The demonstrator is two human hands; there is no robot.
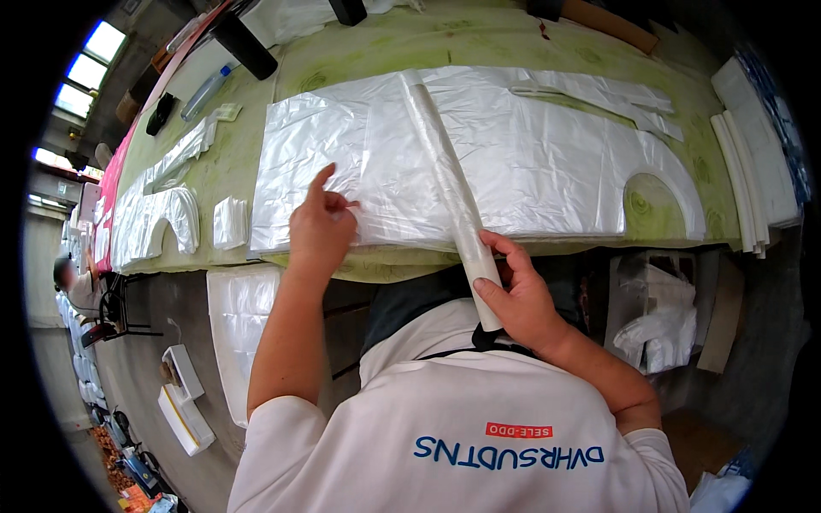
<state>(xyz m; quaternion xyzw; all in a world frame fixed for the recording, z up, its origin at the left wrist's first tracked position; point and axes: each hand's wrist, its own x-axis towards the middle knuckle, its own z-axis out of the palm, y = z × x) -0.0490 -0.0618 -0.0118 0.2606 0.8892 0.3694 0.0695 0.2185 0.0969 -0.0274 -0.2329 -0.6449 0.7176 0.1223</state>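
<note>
My right hand [520,291] is wrapped round the near end of a long, narrow roll of whitish plastic film [440,158]. The roll slants away across a flat stack of thin white plastic vest bags [560,158], which have a rounded cut-out and handle strips at their right end. Above the left part of the stack hovers my left hand [323,221], empty, index finger stretched out and the other fingers loosely bent. Whether it touches the film I cannot tell.
The table has a greenish cover [376,38]. Another bag stack [158,218] and a small folded stack [230,224] lie left. Farther back are a clear bottle [205,92] and a black cylinder [244,44]. White rolls [740,184] lie right. A person [81,286] sits far left.
</note>
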